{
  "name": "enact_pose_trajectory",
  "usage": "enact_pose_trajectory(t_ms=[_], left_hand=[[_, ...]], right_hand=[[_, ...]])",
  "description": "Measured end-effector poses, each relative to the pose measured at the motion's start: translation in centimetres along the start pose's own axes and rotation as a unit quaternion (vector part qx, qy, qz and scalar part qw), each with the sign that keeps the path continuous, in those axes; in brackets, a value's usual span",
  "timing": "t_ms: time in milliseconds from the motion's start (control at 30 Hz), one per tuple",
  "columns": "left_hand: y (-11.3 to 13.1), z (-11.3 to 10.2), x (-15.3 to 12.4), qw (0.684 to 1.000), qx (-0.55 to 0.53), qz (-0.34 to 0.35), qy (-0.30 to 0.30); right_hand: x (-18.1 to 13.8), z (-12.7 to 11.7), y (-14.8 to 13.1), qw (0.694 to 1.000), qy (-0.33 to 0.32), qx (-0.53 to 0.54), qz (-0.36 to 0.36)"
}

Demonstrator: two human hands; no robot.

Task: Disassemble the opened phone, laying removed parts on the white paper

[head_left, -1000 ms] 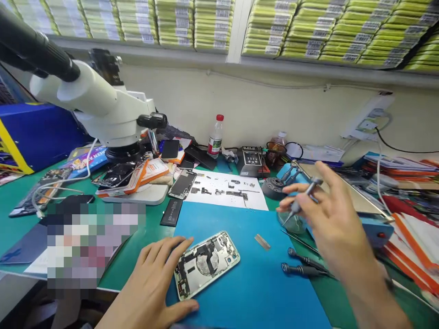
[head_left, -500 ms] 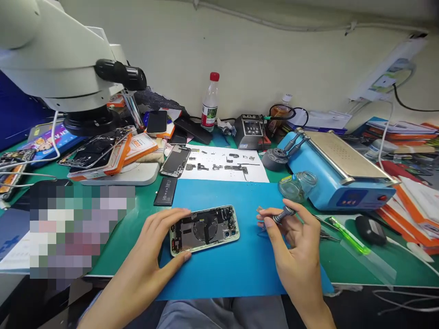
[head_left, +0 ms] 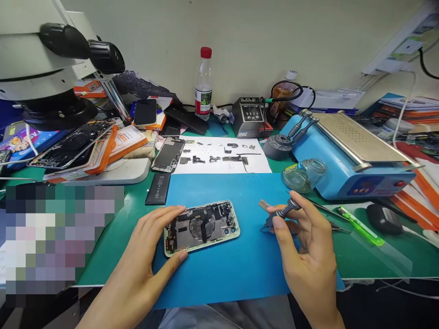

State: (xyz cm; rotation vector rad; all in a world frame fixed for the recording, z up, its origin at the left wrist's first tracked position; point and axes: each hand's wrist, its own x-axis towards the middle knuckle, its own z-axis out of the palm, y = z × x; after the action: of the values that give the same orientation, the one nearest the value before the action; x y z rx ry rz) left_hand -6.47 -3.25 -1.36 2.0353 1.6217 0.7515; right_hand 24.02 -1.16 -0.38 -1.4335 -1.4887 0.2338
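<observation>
An opened phone housing [head_left: 202, 228], pale green at its rim, lies on the blue mat [head_left: 219, 278] with its inner side up. Its camera openings are at the right end. My left hand [head_left: 154, 246] is closed round the left end, thumb on the near edge and fingers on the far one. To the right, my right hand [head_left: 303, 246] holds a grey precision screwdriver [head_left: 281, 214] above the mat, apart from the housing. The driver's tip points down and left. From the same hand juts a flat, thin metal piece [head_left: 264, 204]; its other end is hidden.
Several small phone parts lie on white paper [head_left: 188, 167] behind the mat. A black battery [head_left: 158, 188] and a phone screen [head_left: 168, 155] are at far left. A glass jar [head_left: 304, 176], bit stand [head_left: 277, 147] and blue heating plate [head_left: 356, 157] stand right. A microscope [head_left: 51, 68] overhangs the left.
The camera view has shifted slightly. In my right hand the screwdriver's tip now shows, slanting down and left, and the flat metal piece sticks out more plainly. My left hand keeps its grip.
</observation>
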Motion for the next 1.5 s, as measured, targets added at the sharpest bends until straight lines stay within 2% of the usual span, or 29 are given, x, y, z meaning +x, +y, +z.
enact_pose_trajectory(t_ms=[267, 533, 900, 1100, 1333, 1500], left_hand=[[-0.3, 0.0, 0.2, 1.0, 0.0, 0.001, -0.003], [0.1, -0.1, -0.1, 0.999, -0.034, -0.02, 0.007], [0.7, -0.5, 0.2, 0.994, -0.087, -0.07, -0.015], [1.1, -0.7, 0.3, 0.992, -0.1, -0.072, -0.02], [1.1, -0.3, 0.5, 0.997, -0.051, -0.051, -0.01], [0.4, 0.8, 0.4, 0.998, 0.064, 0.0, 0.009]], right_hand=[[0.0, 0.2, -0.3, 0.998, 0.023, 0.049, 0.043], [-0.1, 0.0, -0.2, 0.996, 0.012, 0.001, 0.093], [0.2, 0.3, -0.5, 0.993, 0.049, 0.0, 0.111], [0.3, 0.5, -0.3, 0.994, 0.044, 0.007, 0.104], [0.4, 0.5, -0.2, 0.993, 0.03, 0.023, 0.108], [0.3, 0.1, -0.5, 0.991, 0.026, 0.061, 0.113]])
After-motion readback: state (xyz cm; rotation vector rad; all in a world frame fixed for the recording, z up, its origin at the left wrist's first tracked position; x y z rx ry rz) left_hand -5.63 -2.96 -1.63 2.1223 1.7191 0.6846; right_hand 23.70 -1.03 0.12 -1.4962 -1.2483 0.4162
